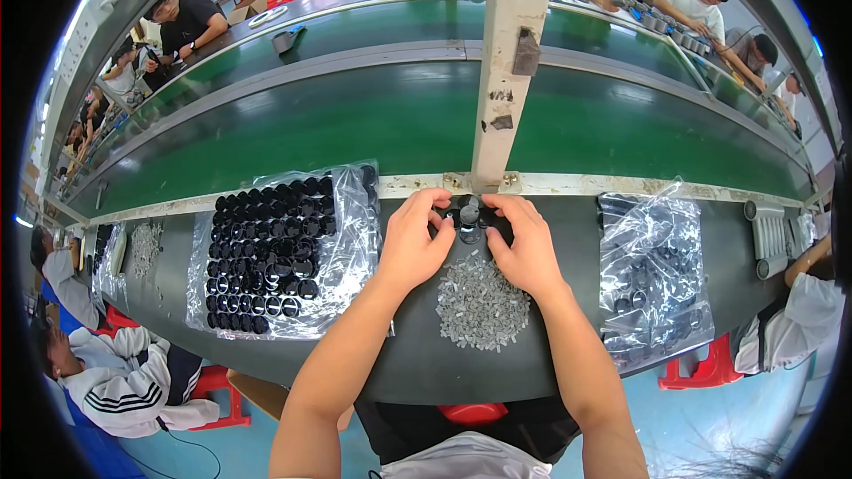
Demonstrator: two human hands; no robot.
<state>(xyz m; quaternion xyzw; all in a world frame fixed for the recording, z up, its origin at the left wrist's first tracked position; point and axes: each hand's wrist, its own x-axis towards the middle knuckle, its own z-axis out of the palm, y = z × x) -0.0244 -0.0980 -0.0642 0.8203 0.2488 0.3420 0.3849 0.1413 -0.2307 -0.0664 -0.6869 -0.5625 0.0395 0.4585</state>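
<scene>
My left hand [414, 241] and my right hand [525, 244] rest on the dark table, cupped on either side of a small cluster of round black and grey caps [470, 218]. Thumb and fingers of both hands are curved but apart, and I see nothing gripped in either. Some caps are partly hidden by my fingers. Between my wrists lies a heap of small translucent grey pieces [482, 303].
Rows of shiny black round caps [271, 253] lie on a plastic bag to the left. Another clear bag [652, 279] with dark caps lies to the right. Ahead stand a pale post [497, 124] and a green conveyor belt [355, 115]. Other people sit around.
</scene>
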